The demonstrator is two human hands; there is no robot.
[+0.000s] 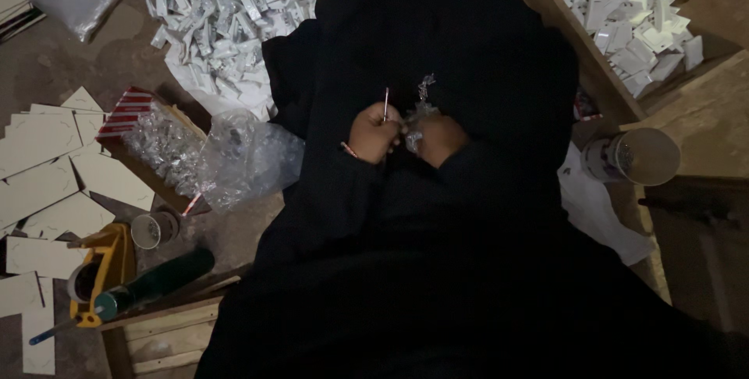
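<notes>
Left hand [374,132]: closed around a thin rod-like piece [386,103], which is held upright between the fingertips, seemingly so its end stays free; what it is cannot be told.
Right hand [438,138]: pinched on a small crinkled clear packet [421,102], kept just beside the left hand over the dark-robed lap.
Left side: a clear bag of small shiny parts [243,156] is laid in an open cardboard box [144,172] within reach; pale card pieces [47,164] are spread on the floor.
Ahead: a heap of white packets [222,8] is piled; more are gathered in a wooden tray [632,16].
Low left: a yellow tape dispenser [105,270] is set down.
</notes>
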